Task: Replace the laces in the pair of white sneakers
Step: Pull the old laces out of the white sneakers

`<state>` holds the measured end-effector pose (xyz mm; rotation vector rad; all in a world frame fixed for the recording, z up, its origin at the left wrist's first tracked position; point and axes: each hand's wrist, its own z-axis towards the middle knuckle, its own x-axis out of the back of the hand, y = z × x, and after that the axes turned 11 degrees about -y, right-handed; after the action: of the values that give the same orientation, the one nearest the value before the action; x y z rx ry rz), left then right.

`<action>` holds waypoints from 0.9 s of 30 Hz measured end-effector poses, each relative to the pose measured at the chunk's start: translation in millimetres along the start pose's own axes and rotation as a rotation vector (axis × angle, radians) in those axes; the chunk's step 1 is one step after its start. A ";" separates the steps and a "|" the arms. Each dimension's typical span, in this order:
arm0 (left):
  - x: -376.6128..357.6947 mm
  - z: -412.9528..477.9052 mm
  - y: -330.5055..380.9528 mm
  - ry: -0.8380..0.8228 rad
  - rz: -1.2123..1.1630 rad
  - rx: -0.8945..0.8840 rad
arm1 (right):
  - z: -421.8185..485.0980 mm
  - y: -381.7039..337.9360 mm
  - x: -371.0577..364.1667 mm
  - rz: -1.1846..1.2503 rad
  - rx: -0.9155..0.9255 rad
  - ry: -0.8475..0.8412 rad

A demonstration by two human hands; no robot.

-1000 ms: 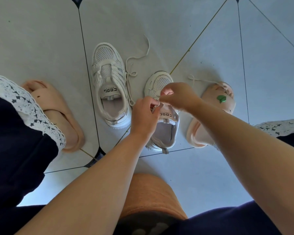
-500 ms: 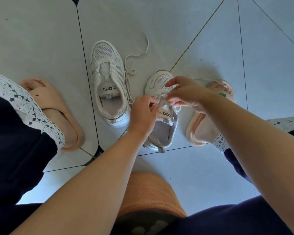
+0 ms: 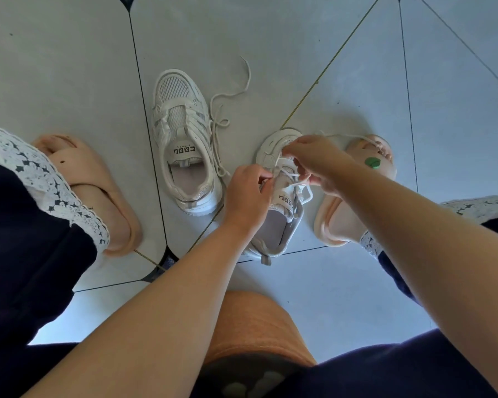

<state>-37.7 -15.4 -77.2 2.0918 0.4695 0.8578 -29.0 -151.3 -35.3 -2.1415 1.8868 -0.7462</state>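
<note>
The left hand (image 3: 247,193) pinches the right sneaker (image 3: 272,228) at its left eyelet edge, with the fingertips hidden. The right hand (image 3: 318,162) pinches the lace (image 3: 292,176) and covers most of the toe. The left sneaker (image 3: 181,139) stands further left on the floor (image 3: 69,67), a loose lace (image 3: 219,122) touching it.

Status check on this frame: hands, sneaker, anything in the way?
Left hand pinching the sneaker at its eyelets; right hand pinching its lace. The other sneaker apart, loose lace beside it. Held lace trails over sandal.
</note>
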 end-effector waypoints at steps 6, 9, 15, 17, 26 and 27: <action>-0.9 0.8 1.2 0.003 -0.022 0.031 | -1.8 -25.9 11.8 -0.639 0.168 0.054; 0.2 1.4 1.8 0.011 -0.009 0.015 | -6.6 -40.5 21.3 -0.970 0.433 0.185; 0.3 2.8 7.0 0.018 -0.095 0.056 | -13.2 -20.3 12.9 -0.257 0.181 0.019; -0.2 4.0 11.4 -0.007 -0.112 0.058 | -16.7 -14.4 6.7 -0.044 0.087 -0.081; -4.4 2.7 -0.3 -0.021 -0.017 0.072 | -14.9 -50.7 46.3 -0.957 0.437 0.367; -4.6 2.8 -1.2 -0.022 -0.017 0.073 | -14.8 -51.1 51.7 -0.886 0.484 0.393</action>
<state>-39.0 -18.8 -81.2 2.1584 0.5133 0.8184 11.6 -189.9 13.3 -2.5347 0.6212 -1.6648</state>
